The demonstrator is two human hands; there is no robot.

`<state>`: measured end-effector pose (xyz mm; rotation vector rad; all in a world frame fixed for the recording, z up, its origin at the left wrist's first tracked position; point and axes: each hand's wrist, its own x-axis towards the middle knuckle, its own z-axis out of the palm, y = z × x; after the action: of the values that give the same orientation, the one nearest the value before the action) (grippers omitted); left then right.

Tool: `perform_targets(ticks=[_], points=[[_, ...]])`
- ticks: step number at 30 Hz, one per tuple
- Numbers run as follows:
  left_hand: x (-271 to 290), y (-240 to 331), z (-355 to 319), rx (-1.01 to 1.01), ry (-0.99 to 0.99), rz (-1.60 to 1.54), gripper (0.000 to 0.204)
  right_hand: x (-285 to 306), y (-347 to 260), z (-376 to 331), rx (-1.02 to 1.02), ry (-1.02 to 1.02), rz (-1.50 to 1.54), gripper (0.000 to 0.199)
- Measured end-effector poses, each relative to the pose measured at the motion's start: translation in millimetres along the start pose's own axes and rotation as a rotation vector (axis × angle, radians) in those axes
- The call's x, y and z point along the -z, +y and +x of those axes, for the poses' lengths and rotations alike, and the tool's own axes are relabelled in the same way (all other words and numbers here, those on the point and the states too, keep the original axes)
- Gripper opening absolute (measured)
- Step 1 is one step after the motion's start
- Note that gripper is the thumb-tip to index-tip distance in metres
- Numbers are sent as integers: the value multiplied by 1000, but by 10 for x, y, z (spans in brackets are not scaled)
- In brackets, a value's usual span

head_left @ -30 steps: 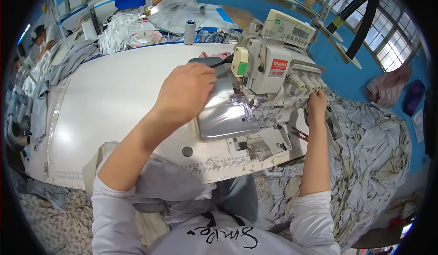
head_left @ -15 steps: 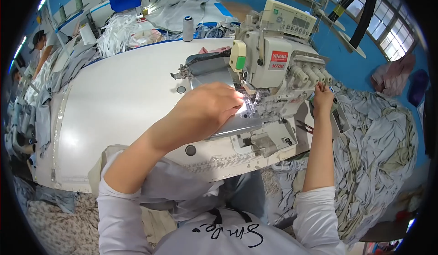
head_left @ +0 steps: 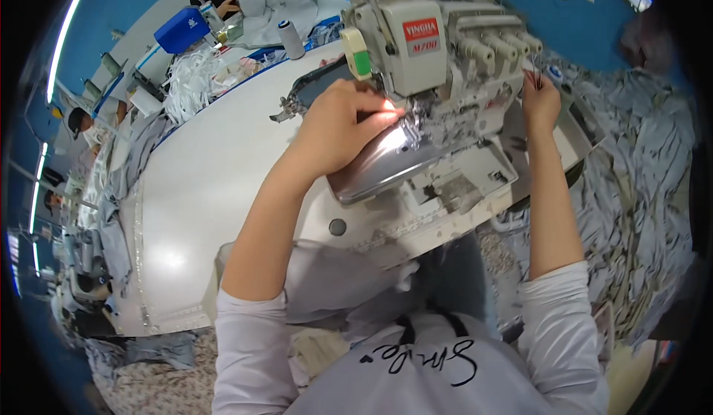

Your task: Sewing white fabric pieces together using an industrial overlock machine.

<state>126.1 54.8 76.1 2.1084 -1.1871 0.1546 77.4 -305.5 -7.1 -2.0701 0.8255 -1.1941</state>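
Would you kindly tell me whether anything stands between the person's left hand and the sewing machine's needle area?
Nothing visible does: the left hand has its fingertips right by the lit needle area of the sewing machine. Whether they touch anything there, I cannot tell.

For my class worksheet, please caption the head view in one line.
Left hand at the brightly lit needle area of a pale sewing machine, right hand by its right end.
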Motion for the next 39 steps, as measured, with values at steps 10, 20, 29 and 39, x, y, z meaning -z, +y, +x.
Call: perform_targets(ticks=[10, 20, 29, 39], points=[[-39, 4, 38, 42, -63, -20, 23, 543, -515, -595, -97, -28, 102, 42], [45, 244, -340, -276, 36, 440, 24, 1203, -1567, -1956, 303, -340, 90, 14], [40, 231, -368, -320, 75, 428, 22, 1030, -1759, -2021, 554, -275, -190, 13], [47, 221, -372, -318, 77, 404, 23, 869, -1809, -2014, 487, -324, -167, 14]])
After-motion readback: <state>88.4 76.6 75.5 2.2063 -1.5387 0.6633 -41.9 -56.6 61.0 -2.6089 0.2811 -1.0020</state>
